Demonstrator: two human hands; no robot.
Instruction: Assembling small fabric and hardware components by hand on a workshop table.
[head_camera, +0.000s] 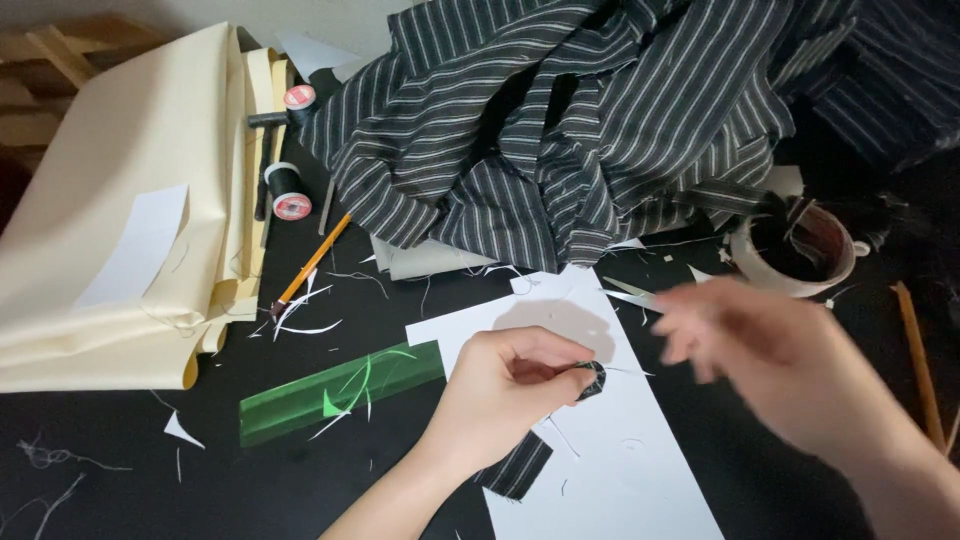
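Left hand (505, 385) pinches a small dark striped fabric scrap (592, 380) over white paper (620, 450).
Blurred right hand (760, 350), fingers loosely spread, hovers just right of it, empty as far as visible.

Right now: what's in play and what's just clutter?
In hand:
left hand, pinching striped fabric scrap
right hand, blurred
white paper sheet

Lying about:
green ruler
pencil
thread spools
tape roll
striped cloth pile
cream paper

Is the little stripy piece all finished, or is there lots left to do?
Cutting looks done: white scraps litter the table. In hand: the left hand pinches a small striped fabric strip over white paper; the right hand is blurred beside it. Left: the big striped fabric heap lies unworked.
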